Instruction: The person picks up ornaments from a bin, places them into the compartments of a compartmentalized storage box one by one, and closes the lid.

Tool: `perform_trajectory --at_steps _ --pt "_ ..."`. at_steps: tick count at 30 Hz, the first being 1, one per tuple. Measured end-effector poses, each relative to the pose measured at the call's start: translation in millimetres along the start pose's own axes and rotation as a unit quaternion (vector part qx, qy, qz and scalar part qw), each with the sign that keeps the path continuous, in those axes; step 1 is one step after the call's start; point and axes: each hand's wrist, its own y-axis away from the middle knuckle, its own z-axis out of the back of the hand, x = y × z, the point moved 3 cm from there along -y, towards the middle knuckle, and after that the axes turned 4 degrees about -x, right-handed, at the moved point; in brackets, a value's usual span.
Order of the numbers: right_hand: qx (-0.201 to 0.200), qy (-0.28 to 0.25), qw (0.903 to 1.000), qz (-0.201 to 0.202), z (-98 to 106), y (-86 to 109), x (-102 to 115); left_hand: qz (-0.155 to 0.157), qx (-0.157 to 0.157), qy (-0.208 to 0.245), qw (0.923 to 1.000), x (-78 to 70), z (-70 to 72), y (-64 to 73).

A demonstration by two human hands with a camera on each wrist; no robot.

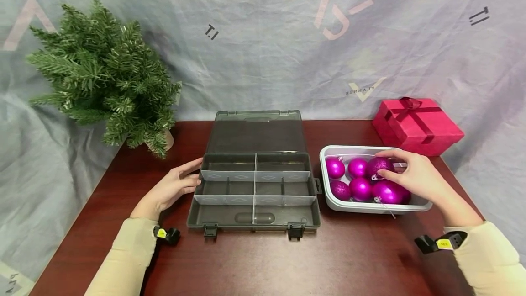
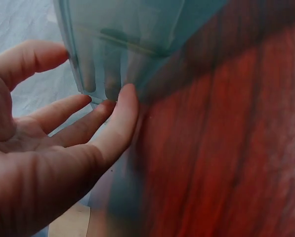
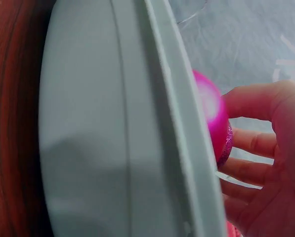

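A grey see-through compartment box (image 1: 229,209) lies with its lid (image 1: 256,135) folded back. At its left side rests my left hand (image 1: 174,187), fingers loosely extended against the wall, as the left wrist view also shows. My right hand (image 1: 415,175) reaches over the white tub (image 1: 341,205) and pinches a glittery magenta Christmas ball (image 1: 379,166) between thumb and fingers. Around that ball sit several more magenta balls, some shiny (image 1: 361,189), some glittery (image 1: 340,190). In the right wrist view the tub wall (image 3: 88,123) hides most of the balls.
A small artificial Christmas tree (image 1: 111,76) stands at the back left. A red gift box (image 1: 419,124) with a dark ribbon sits behind the tub at the right. Grey printed cloth (image 1: 255,58) hangs behind the dark red wooden table (image 1: 230,268).
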Motion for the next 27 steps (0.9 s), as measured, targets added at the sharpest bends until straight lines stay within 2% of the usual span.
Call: perform_trajectory --at_steps 9,16,22,27 --pt "-0.031 -0.029 0.9990 -0.016 8 -4.9 17 -0.001 0.001 -0.001 1.0000 0.5 -1.3 -1.8" --pt "-0.067 -0.090 0.9936 -0.014 3 -13.9 46 -0.015 0.004 -0.011 0.9998 -2.0 -2.8 -0.8" --pt "-0.086 -0.167 0.9819 0.025 -13 -25.1 81 -0.015 0.002 -0.021 0.9997 -2.0 -3.3 0.6" --pt "-0.064 -0.243 0.9667 0.051 -31 -35.0 106 -0.016 0.001 -0.018 0.9997 -2.0 -3.9 0.5"
